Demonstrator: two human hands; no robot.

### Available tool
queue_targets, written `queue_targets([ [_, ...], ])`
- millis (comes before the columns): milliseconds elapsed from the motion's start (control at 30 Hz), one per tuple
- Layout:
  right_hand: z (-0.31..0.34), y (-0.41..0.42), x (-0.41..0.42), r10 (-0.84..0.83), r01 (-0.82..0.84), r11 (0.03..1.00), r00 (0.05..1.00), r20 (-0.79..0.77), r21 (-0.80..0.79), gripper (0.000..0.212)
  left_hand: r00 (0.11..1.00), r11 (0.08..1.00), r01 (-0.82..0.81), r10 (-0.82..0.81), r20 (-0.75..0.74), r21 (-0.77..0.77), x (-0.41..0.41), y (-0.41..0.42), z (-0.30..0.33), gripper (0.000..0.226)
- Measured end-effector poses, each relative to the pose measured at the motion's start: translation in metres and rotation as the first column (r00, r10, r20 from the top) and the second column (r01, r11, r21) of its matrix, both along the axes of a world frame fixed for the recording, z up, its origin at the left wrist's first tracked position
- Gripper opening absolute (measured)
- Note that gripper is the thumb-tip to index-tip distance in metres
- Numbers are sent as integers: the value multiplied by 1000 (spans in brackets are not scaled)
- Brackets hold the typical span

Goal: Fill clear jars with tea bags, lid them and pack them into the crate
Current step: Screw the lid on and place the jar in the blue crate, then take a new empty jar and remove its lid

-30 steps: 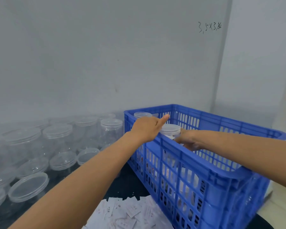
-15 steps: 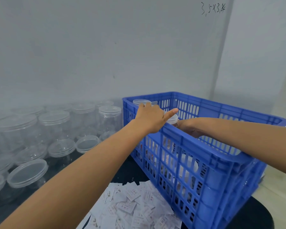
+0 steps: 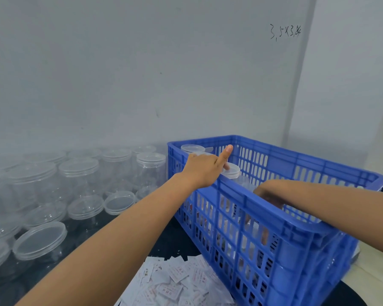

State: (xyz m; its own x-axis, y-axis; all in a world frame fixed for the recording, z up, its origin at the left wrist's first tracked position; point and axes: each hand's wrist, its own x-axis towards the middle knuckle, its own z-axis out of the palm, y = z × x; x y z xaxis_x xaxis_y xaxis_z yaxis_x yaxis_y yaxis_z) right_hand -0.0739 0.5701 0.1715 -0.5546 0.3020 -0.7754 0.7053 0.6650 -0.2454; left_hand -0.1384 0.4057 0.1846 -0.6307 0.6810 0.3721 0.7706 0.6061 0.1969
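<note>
While fingers touch lidded jar, crate holds it.

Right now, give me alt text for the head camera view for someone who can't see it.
Both hands reach into a blue crate holding lidded jars: the left hand rests at the near rim with its index finger raised, the right hand is deeper inside. Clear jars stand left; tea bags lie in front.

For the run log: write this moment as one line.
step: packing crate | left hand: touching lidded jar | right hand: inside crate, grip unclear
</note>
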Motion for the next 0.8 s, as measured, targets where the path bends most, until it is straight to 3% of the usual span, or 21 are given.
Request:
queue_targets([
  [167,1,-3,1,17,-16,999,1000,-20,38,61,999,1000,1,-2,41,24,1,-1,-3,46],
  [333,17,-14,8,14,-14,1000,1000,-23,16,37,995,1000,10,-8,96,-22,4,-3,-1,60],
  [433,40,-24,12,123,-85,977,973,-195,193,38,990,994,13,-28,138,107,9,-13,2,70],
  [533,64,-36,16,175,-46,965,847,-502,259,33,980,948,-16,-47,191,318,11,-34,7,68],
  [600,77,-55,25,228,-34,952,742,-630,304,31,939,870,-67,-111,327,489,16,-54,12,63],
  [700,84,-90,39,387,-56,907,500,-775,417,29,884,768,-140,-187,429,625,24,-86,17,55],
  [733,84,-105,44,381,-83,919,444,-811,386,27,876,760,-161,-184,446,630,27,-99,17,52],
  [800,79,-134,50,285,-174,957,419,-862,232,22,859,760,-206,-161,485,617,35,-126,15,44],
])
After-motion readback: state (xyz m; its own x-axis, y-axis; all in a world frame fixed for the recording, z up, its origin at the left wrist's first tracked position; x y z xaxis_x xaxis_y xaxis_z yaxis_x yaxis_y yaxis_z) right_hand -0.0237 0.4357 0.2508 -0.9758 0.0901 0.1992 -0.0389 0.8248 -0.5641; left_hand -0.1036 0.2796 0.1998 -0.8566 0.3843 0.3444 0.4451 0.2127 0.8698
